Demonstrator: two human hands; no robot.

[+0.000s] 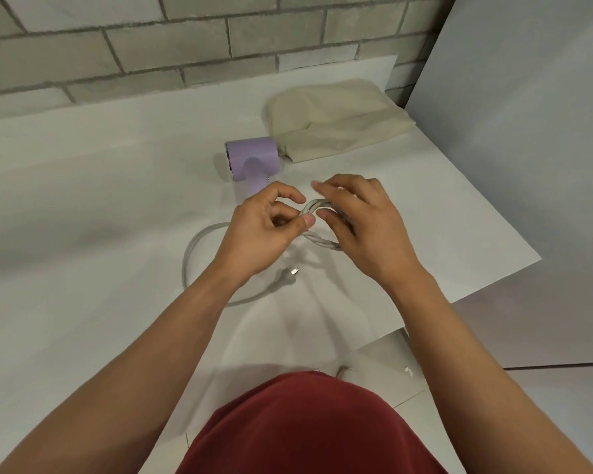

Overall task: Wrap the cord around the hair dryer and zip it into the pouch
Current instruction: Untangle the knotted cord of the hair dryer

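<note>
It looks like wrapping time: the left hand (267, 227) pinches the small coil of cord (322, 242) and the right hand (360, 227) curls round it, near the purple hair dryer (250, 159) and the pouch (336, 121), and next the loose end with the plug (293, 271) likely needs winding in.

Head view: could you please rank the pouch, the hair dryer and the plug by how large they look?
1. pouch
2. hair dryer
3. plug, clearly smallest

The pouch lies farthest from the camera yet looks largest, so the order seems safe.
</note>
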